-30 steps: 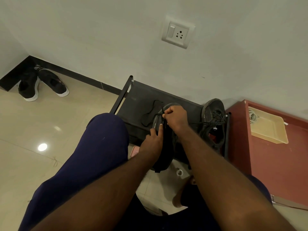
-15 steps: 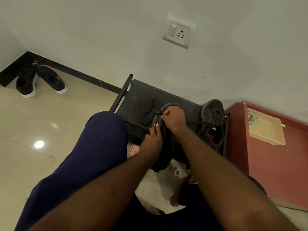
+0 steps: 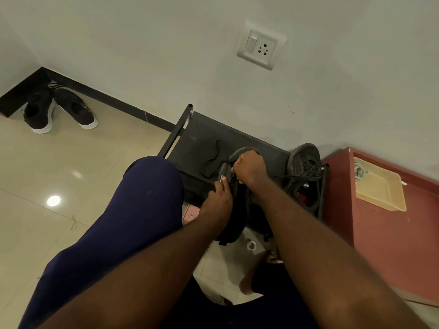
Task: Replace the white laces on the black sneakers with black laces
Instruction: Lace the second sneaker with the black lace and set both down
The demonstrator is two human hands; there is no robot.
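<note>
reaches forward and down with both bare forearms, converging ahead. grips the sneaker (image 3: 237,210) from its left side with the left hand (image 3: 217,200), one finger laid straight up along it. curls the right hand (image 3: 249,168) just above, knuckles up, fingertips pinched at the sneaker's upper part.

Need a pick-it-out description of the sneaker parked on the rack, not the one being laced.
Below the wall socket, a black rack stands against the wall beside a red cabinet. The sneaker sits at the rack's right end, nearest the cabinet. It shows black laces and is untouched, unlike the held shoe, and it lacks the white soles of the corner pair.
</note>
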